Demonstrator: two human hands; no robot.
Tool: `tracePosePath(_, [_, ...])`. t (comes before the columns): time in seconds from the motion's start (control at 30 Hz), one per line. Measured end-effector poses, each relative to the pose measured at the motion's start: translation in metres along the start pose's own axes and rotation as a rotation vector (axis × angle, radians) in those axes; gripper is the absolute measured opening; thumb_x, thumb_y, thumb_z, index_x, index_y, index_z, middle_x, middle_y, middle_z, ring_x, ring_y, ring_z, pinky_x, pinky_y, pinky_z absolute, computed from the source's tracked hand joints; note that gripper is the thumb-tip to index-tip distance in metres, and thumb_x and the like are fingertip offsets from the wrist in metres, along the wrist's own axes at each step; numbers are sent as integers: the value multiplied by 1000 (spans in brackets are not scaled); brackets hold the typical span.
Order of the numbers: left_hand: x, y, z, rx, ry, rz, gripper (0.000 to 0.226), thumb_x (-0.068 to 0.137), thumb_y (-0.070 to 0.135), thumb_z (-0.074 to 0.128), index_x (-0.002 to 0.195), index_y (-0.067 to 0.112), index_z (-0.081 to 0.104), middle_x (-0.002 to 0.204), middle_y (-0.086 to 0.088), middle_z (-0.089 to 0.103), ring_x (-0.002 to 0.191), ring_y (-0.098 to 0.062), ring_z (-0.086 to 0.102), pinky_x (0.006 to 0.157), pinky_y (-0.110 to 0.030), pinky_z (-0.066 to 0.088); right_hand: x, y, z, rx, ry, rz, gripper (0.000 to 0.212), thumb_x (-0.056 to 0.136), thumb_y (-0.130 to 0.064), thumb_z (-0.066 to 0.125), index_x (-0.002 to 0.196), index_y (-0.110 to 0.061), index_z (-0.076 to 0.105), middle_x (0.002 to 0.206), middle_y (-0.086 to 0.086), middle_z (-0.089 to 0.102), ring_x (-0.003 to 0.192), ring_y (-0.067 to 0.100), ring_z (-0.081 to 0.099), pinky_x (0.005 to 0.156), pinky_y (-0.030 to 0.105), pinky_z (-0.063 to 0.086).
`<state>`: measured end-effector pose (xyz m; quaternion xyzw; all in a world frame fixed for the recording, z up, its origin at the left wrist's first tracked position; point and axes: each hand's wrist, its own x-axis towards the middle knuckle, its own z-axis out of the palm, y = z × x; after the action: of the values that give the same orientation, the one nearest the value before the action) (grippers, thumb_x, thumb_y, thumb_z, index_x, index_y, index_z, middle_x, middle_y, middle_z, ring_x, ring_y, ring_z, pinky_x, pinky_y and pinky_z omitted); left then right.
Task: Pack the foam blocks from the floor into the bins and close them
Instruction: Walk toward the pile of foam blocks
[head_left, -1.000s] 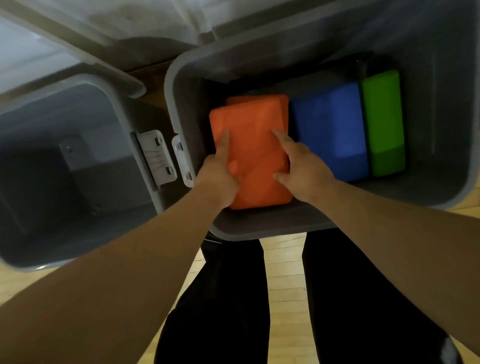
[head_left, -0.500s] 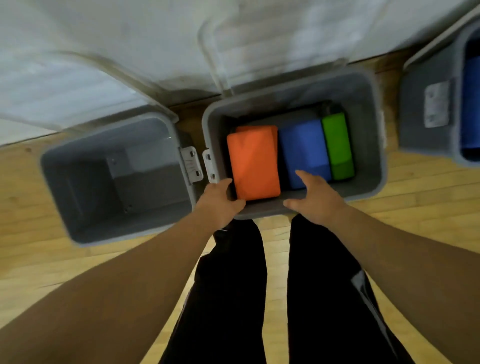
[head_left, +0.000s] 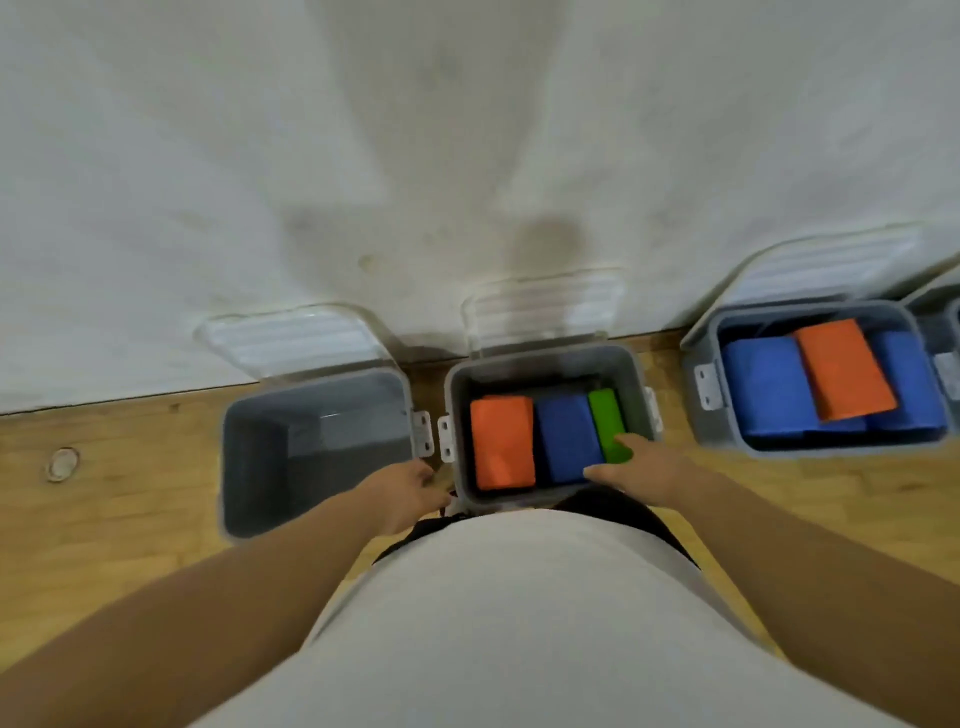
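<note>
Three grey bins stand open along the white wall, their clear lids leaning back. The middle bin (head_left: 636, 379) holds an orange block (head_left: 503, 447), a blue block (head_left: 566, 441) and a green block (head_left: 609, 423) side by side. My left hand (head_left: 410, 493) hangs over the floor at that bin's near left corner, fingers loosely curled, holding nothing. My right hand (head_left: 641, 462) hovers over the bin's near right corner with fingers extended, holding nothing. The left bin (head_left: 234, 467) is empty. The right bin (head_left: 701, 431) holds blue blocks (head_left: 763, 389) with an orange block (head_left: 844, 369) on top.
The bins rest on a wooden floor (head_left: 104, 519) against the wall (head_left: 363, 156). A small round metal plate (head_left: 62, 464) is set in the floor at the left. A further bin's edge (head_left: 943, 312) shows at the far right. My shirt fills the lower middle.
Both hands let go of the orange block, which now lies in the middle bin, and drew back to the bin's near edge. My head rose, widening the view to the three bins.
</note>
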<state>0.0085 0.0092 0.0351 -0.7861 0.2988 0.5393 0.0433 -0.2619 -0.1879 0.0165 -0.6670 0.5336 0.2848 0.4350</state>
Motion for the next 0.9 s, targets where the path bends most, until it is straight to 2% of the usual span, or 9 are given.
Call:
tracePosePath(0.17, [-16, -10, 34, -134, 103, -134, 55, 90, 57, 61, 135, 24, 57, 132, -1, 62, 114, -20, 58, 104, -40, 47, 14, 18, -41, -156, -21, -56, 101, 83, -70, 65, 160, -19, 24, 164, 8, 29, 145, 30, 36, 116, 40, 35])
tracePosePath(0.3, [-37, 7, 85, -385, 184, -230, 61, 91, 57, 61, 143, 26, 51, 139, -4, 58, 121, -25, 56, 105, -39, 44, 27, 25, -73, -316, -89, -128, 102, 83, -71, 64, 160, -18, 24, 164, 8, 29, 145, 30, 37, 116, 40, 36])
tracePosePath(0.43, [-73, 23, 156, -704, 243, -295, 62, 91, 55, 63, 146, 30, 49, 128, -4, 63, 114, -26, 60, 101, -39, 48, 33, 19, -67, -582, -162, -210, 101, 81, -72, 64, 158, -17, 28, 162, 7, 33, 143, 29, 40, 114, 38, 37])
tracePosePath(0.57, [-135, 24, 265, -1035, 328, -436, 61, 93, 50, 63, 149, 32, 45, 138, -3, 56, 115, -21, 58, 101, -33, 46, 9, -9, -7, -841, -304, -352, 99, 81, -62, 72, 159, -19, 28, 164, 4, 30, 145, 26, 37, 115, 34, 35])
tracePosePath(0.63, [-167, 23, 333, -1215, 365, -558, 63, 93, 49, 63, 150, 30, 44, 133, -4, 57, 110, -20, 58, 94, -31, 46, -17, -22, 38, -1008, -391, -434, 95, 82, -62, 71, 158, -20, 31, 160, -1, 35, 144, 24, 39, 112, 32, 37])
tracePosePath(0.7, [-198, 26, 406, -1396, 401, -700, 66, 92, 49, 65, 151, 28, 43, 138, -6, 56, 107, -23, 60, 91, -32, 48, -50, -30, 86, -1148, -492, -533, 87, 85, -61, 69, 155, -22, 35, 152, -7, 42, 141, 23, 41, 107, 30, 38])
tracePosePath(0.8, [-240, 47, 514, -1645, 426, -887, 67, 93, 48, 65, 151, 26, 42, 147, -9, 51, 125, -28, 55, 101, -36, 45, -104, -29, 162, -1367, -608, -640, 96, 79, -69, 69, 158, -30, 30, 160, 0, 37, 142, 24, 40, 115, 38, 36])
tracePosePath(0.9, [-270, 71, 611, -1860, 438, -1012, 67, 93, 48, 64, 151, 27, 41, 150, -10, 49, 132, -31, 50, 109, -42, 42, -160, -8, 245, -1543, -719, -747, 88, 87, -64, 64, 158, -29, 26, 160, 2, 35, 141, 24, 41, 107, 32, 35])
